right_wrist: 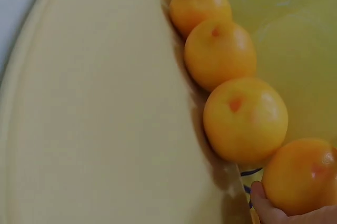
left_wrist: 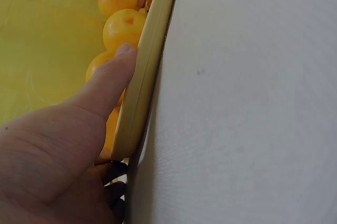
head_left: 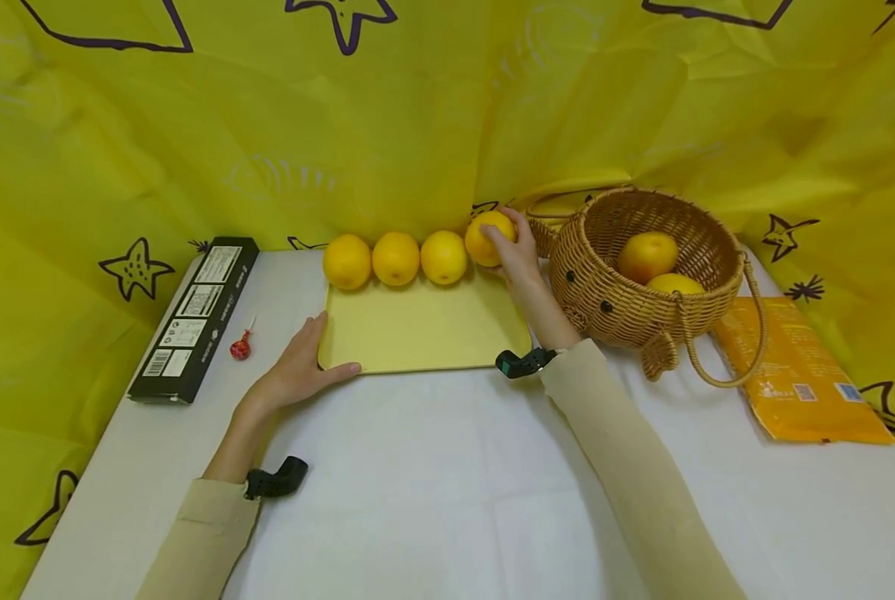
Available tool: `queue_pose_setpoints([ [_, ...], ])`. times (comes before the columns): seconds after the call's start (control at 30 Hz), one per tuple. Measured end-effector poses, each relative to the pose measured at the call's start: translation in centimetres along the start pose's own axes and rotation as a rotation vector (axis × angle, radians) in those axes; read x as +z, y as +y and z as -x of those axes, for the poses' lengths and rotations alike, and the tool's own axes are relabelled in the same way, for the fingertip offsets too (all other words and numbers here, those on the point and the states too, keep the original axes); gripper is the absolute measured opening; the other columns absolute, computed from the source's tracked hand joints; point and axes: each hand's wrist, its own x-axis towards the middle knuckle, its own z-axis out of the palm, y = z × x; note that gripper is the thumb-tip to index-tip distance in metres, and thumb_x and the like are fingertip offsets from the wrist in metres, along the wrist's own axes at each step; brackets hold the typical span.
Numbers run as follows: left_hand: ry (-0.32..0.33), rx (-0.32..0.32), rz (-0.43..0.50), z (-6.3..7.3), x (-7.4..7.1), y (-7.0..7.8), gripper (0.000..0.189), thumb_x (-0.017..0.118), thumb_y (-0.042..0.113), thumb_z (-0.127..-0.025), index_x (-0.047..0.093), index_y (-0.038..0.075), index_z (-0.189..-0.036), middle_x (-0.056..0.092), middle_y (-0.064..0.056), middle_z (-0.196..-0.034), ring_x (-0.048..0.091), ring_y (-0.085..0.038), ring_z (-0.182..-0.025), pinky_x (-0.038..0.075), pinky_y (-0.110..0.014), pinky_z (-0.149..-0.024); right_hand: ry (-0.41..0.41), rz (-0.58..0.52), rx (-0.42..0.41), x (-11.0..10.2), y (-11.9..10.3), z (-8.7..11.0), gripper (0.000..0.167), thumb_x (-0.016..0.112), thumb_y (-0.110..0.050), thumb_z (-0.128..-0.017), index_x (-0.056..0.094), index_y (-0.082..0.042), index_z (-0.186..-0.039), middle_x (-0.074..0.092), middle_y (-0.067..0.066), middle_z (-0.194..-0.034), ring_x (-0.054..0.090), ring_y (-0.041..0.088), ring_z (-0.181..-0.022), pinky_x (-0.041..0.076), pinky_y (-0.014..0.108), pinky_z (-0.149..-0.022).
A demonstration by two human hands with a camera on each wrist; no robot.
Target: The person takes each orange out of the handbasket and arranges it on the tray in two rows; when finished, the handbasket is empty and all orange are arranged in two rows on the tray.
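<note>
Near the back right corner of the pale yellow tray (head_left: 425, 333), my right hand (head_left: 518, 254) grips an orange (head_left: 485, 237) between thumb and fingers. Three more oranges stand in a row along the tray's back edge, the nearest being one orange (right_wrist: 245, 120) beside the gripped one. My left hand (head_left: 297, 367) holds the tray's front left corner, its fingers along the left side and its thumb (left_wrist: 113, 79) lying over the front rim. Right of my right hand, the wicker basket (head_left: 642, 308) contains an orange-yellow fruit (head_left: 647, 255) and a yellow fruit (head_left: 676, 284).
A long black box (head_left: 196, 321) and a red-wrapped lollipop (head_left: 241, 345) lie left of the tray. The orange packet (head_left: 800, 375) is partly under the basket's looped handle. A yellow patterned cloth (head_left: 387, 125) hangs behind the white-covered table (head_left: 432, 483).
</note>
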Motion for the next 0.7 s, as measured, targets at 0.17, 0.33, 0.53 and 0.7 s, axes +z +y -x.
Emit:
queue_pose_setpoints([
  [0.17, -0.001, 0.004, 0.000, -0.1, -0.1, -0.1, 0.111, 0.068, 0.049, -0.086, -0.002, -0.003, -0.154, 0.001, -0.030, -0.160, 0.004, -0.046, -0.149, 0.009, -0.062, -0.119, 0.025, 0.105, -0.013, -0.4, 0.6, -0.8, 0.065, 0.068, -0.028, -0.090, 0.037, -0.026, -0.147, 0.036, 0.008, -0.149, 0.049, 0.028, -0.127, 0.051, 0.046, -0.097],
  [0.33, 0.002, 0.008, 0.006, -0.3, 0.0, -0.2, 0.111, 0.068, 0.049, -0.086, -0.003, -0.002, -0.154, 0.001, -0.029, -0.161, 0.003, -0.045, -0.149, 0.008, -0.062, -0.119, 0.041, 0.279, -0.093, -0.5, 1.1, -1.3, 0.063, 0.068, -0.024, -0.089, 0.040, -0.021, -0.146, 0.041, 0.009, -0.147, 0.047, 0.027, -0.127, 0.048, 0.043, -0.100],
  [0.53, 0.001, 0.002, 0.004, -0.3, 0.0, -0.2, 0.111, 0.068, 0.050, -0.086, -0.003, 0.000, -0.155, 0.000, -0.028, -0.161, 0.003, -0.045, -0.149, 0.008, -0.062, -0.119, 0.059, 0.473, -0.191, -0.6, 1.6, -1.7, 0.065, 0.071, -0.021, -0.086, 0.043, -0.016, -0.144, 0.043, 0.014, -0.145, 0.048, 0.032, -0.125, 0.046, 0.048, -0.101],
  [0.7, -0.002, 0.000, 0.003, -0.2, 0.0, -0.2, 0.111, 0.068, 0.050, -0.086, -0.003, 0.000, -0.155, 0.000, -0.028, -0.161, 0.004, -0.045, -0.149, 0.009, -0.062, -0.119, 0.052, 0.547, -0.253, -0.6, 2.0, -1.7, 0.064, 0.071, -0.022, -0.086, 0.044, -0.013, -0.143, 0.042, 0.017, -0.145, 0.046, 0.033, -0.127, 0.043, 0.048, -0.105],
])
